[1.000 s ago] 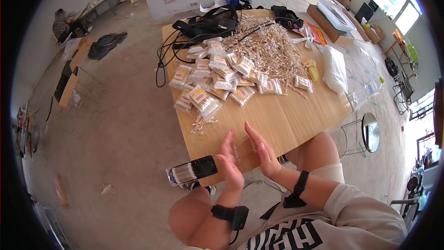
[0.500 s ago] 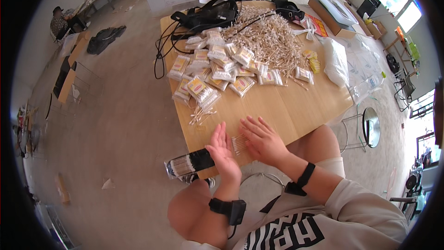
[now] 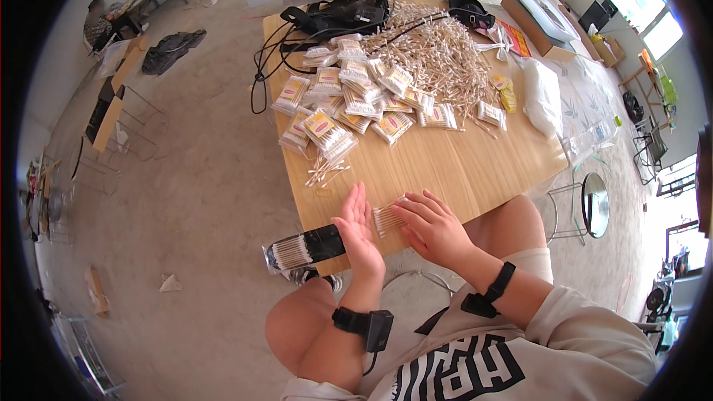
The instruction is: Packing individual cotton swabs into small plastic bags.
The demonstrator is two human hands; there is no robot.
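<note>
A small row of cotton swabs [image 3: 386,220] lies on the wooden table [image 3: 475,171] between my hands. My left hand [image 3: 359,234] stands on edge along the left of the row, fingers stretched out, palm toward the swabs. Over the right end of the row rests my right hand [image 3: 431,224], its fingers extended and partly covering the swabs. Beside my left hand, a black and clear packet of cotton swabs [image 3: 304,248] sticks out past the table's near left edge.
Packed bags of swabs [image 3: 327,132] lie in a heap ahead, beside a big pile of loose swabs [image 3: 438,52]. A black bag [image 3: 338,15] with cables sits at the far left. On the right are a white plastic bag [image 3: 541,96] and a round stool [image 3: 594,204].
My right hand has shifted slightly right, showing more of the swab row. My left hand stays upright beside it. The whole view has shifted a little.
</note>
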